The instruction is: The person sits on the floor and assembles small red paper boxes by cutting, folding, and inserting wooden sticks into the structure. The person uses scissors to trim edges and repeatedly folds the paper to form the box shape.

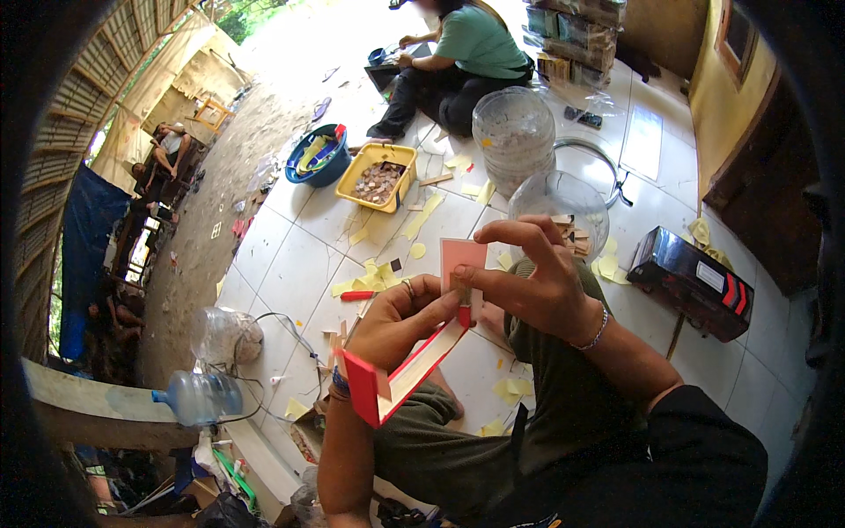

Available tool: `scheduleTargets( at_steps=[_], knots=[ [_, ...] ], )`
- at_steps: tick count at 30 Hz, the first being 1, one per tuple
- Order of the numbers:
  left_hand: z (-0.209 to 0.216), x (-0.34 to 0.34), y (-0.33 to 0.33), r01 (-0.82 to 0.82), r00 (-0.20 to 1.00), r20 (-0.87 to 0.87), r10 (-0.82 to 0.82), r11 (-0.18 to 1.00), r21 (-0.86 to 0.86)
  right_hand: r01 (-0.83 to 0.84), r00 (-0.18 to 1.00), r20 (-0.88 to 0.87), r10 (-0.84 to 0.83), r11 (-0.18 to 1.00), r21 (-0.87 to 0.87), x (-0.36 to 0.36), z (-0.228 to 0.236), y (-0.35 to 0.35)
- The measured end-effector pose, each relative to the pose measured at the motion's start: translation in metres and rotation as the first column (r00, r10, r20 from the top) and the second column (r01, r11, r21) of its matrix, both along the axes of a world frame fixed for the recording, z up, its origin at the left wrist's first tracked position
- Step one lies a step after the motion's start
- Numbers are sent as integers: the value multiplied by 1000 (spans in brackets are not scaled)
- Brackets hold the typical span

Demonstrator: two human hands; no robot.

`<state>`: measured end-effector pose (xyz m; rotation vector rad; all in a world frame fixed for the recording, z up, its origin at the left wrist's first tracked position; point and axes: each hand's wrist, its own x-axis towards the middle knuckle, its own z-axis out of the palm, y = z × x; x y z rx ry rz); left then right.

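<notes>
My left hand (pixel 407 319) is closed round a long, narrow red tray-like piece (pixel 363 398) with a pale inside, in front of my lap. Its near end shows a raised red end wall. At the far end of this piece, my right hand (pixel 539 286) pinches an upright pale pink panel (pixel 461 255) between thumb and fingers, its index finger raised at the top corner. The left thumb lies close to the panel's lower part. Whether the panel is fixed to the red piece I cannot tell, since my fingers cover the joint.
A yellow basket (pixel 410 164) of small pieces and a blue basin (pixel 341 167) stand ahead. Clear plastic containers (pixel 497 114) stand right of them, a black box (pixel 656 273) at right, a water jug (pixel 207 398) at left. Yellow paper scraps (pixel 380 278) litter the tiles. Another person (pixel 484 44) sits ahead.
</notes>
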<state>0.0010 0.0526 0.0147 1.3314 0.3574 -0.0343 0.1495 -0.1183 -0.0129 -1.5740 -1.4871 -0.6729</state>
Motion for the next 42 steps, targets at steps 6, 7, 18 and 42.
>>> scheduleTargets(
  at_steps=[6, 7, 18, 42],
  knots=[
    [4, -1, 0, -145, 988, 68, 137, 982, 124, 49, 949, -315, 8, 984, 170, 3, 1, 5],
    [3, -1, -1, -174, 983, 90, 162, 973, 154, 6, 901, -426, 83, 979, 202, 4, 1, 6],
    [-2, 8, -17, -230, 961, 204, 187, 950, 210, -400, 314, -921, 232, 912, 94, 1, -13, 16],
    [-11, 19, -14, -348, 935, 116, 335, 930, 120, -392, 608, -294, -737, 43, -919, -14, -333, -256]
  ],
)
